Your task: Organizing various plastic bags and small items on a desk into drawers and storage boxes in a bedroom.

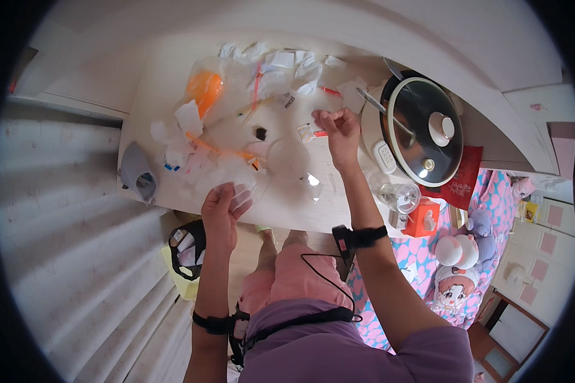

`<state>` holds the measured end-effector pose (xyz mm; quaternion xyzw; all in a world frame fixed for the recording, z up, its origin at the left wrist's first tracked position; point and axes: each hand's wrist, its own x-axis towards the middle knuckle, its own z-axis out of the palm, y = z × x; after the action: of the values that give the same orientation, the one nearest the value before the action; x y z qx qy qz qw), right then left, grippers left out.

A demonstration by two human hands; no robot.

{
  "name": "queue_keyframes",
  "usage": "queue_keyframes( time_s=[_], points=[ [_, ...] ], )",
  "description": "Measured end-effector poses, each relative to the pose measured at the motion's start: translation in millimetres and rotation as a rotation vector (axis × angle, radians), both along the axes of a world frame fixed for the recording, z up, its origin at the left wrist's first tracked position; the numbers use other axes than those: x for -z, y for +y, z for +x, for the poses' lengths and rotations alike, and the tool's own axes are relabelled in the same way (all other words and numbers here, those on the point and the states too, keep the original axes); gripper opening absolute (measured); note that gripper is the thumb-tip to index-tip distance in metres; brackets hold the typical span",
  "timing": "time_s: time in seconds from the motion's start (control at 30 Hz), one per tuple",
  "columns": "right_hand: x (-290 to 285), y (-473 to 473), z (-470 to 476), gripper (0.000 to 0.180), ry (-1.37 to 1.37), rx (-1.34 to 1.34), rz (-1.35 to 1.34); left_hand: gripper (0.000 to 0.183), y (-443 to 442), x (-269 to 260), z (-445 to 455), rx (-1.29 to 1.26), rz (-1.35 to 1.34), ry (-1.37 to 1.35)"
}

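My left hand (227, 203), low over the table's near edge, pinches a clear plastic film (242, 189) between thumb and fingers. Farther up on the right, my right hand (338, 127) is raised with thumb and fingertips brought together; whether something thin is between them I cannot tell. Just left of it lies a small printed sachet (305, 133). Transparent plastic, perhaps bags or lids, covers the middle, near a small dark clump (260, 133). An orange strip (202, 142) lies among white scraps, and an orange plastic item (205, 91) is behind them.
Crumpled tissues (308, 72) lie along the back. On the right stand an electric pot with a glass lid (419, 143), a clear jar (400, 197) and an orange tissue box (422, 218). A grey pouch (138, 170) sits at the left; a black-lined bin (188, 249) is below.
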<state>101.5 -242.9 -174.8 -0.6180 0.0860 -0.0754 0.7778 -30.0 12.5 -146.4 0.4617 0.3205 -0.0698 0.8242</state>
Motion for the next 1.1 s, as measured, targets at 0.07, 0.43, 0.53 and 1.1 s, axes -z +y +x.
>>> queue_keyframes(
  time_s=[0.07, 0.43, 0.53, 1.1],
  points=[
    [-9, -3, -16, 0.007, 0.051, -0.056, 0.153, 0.012, -11, -9, 7, 0.034, 0.002, -0.012],
    [-57, 79, -105, 0.015, -0.007, -0.087, -0.623, 0.021, -65, -32, 12, 0.222, 0.026, -0.033],
    [-52, 78, -106, 0.017, 0.083, -0.097, -0.886, 0.019, -74, -41, 13, 0.142, -0.068, 0.026],
    [115, -73, 95, 0.057, 0.294, 0.203, -1.431, 0.012, -26, -11, -9, 0.035, 0.044, -0.011]
  ],
)
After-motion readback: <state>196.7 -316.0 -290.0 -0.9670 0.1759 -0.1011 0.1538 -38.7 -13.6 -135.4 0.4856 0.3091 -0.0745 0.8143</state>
